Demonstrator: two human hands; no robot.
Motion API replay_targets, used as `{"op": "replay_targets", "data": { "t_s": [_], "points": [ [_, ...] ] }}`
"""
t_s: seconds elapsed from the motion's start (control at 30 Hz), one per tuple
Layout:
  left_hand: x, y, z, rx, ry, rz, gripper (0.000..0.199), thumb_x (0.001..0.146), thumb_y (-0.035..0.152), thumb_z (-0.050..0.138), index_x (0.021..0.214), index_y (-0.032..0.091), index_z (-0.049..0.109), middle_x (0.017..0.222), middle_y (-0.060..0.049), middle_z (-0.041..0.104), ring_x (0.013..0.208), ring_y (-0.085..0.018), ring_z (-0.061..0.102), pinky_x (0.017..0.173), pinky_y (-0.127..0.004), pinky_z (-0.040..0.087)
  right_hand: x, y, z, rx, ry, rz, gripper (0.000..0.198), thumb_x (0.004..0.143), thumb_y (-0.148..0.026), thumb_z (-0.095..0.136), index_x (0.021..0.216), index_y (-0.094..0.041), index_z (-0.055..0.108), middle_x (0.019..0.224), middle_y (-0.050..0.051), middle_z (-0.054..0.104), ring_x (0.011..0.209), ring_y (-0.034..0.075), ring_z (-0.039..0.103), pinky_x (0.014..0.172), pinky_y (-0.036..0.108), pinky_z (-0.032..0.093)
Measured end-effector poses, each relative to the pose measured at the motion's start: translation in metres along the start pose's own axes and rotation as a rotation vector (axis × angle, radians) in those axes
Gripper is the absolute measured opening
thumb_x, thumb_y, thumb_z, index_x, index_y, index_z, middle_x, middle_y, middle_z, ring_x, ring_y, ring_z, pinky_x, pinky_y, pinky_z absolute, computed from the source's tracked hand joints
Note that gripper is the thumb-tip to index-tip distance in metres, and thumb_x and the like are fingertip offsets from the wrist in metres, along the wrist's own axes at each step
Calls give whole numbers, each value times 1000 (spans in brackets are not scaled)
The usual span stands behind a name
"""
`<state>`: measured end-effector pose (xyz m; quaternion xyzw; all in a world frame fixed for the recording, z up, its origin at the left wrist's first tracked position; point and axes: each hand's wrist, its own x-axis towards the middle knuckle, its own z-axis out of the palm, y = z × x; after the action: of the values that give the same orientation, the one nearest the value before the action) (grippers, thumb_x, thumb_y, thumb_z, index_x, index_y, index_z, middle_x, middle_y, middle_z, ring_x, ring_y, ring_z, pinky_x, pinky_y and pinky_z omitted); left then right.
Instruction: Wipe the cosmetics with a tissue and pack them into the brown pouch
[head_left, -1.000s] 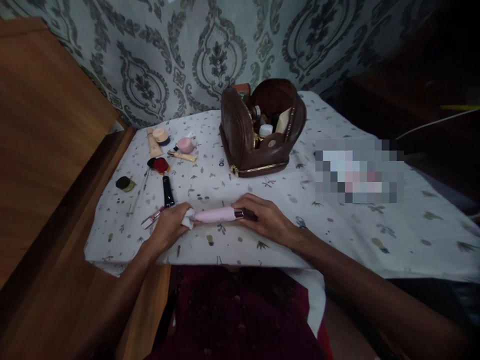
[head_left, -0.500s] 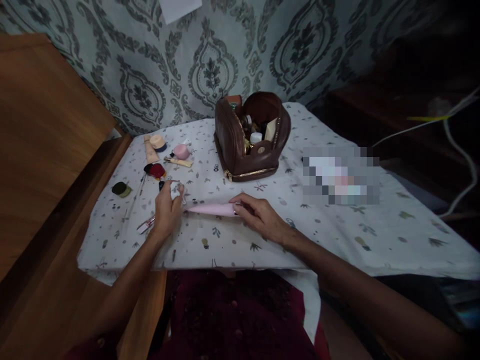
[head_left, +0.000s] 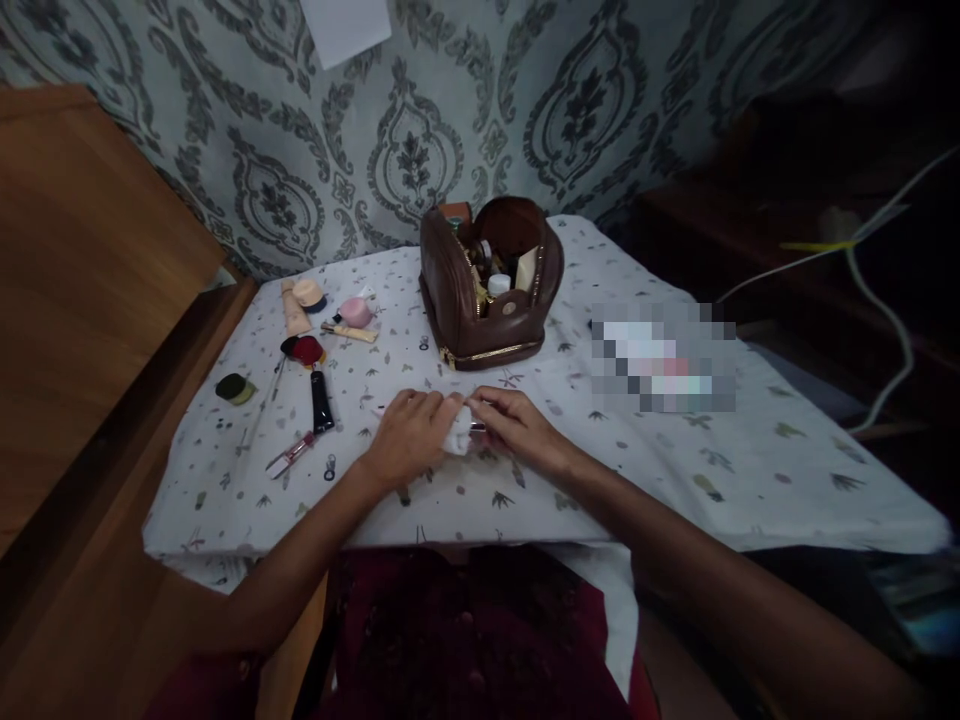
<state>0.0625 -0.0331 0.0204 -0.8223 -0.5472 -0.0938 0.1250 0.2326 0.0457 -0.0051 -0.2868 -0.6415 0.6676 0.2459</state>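
My left hand (head_left: pixel 411 435) is closed over a white cloth or tissue (head_left: pixel 458 438), wrapped around a pale pink tube (head_left: pixel 478 427). Most of the tube is hidden under the fingers; its silvery end shows on the right. That end is pinched between the thumb and fingers of my right hand (head_left: pixel 521 425). Both hands are just above the patterned tablecloth, near its front edge. To their left lie a black tube (head_left: pixel 322 400) and a lip gloss (head_left: pixel 291 456). An open brown cosmetics bag (head_left: pixel 487 338) full of small items stands behind the hands.
At the left lie a dark green jar (head_left: pixel 235 388), a red item (head_left: pixel 307 349), a beige tube (head_left: pixel 295 308), a cream jar (head_left: pixel 308 294), a pink round item (head_left: pixel 355 313) and a slim yellowish tube (head_left: pixel 351 332). A blurred-out object (head_left: pixel 660 358) lies at the right. A cable (head_left: pixel 892 300) hangs beyond.
My left hand has moved right with the white cloth, from beside the black tube onto the pink tube, and now covers most of it. My right hand keeps its end.
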Motion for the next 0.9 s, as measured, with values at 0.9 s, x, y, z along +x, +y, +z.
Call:
{"op": "replay_targets", "data": {
  "t_s": [0.9],
  "points": [
    [26,-33,-7,-2075,786,-1146,26,94,35,50,86,16,66,65,-1,67,54,-12,62,44,-18,43,7,-17,19,130,-174,-112,47,82,-59,63,103,-20,46,69,-5,63,49,8,54,45,18,37]
  ]
}}
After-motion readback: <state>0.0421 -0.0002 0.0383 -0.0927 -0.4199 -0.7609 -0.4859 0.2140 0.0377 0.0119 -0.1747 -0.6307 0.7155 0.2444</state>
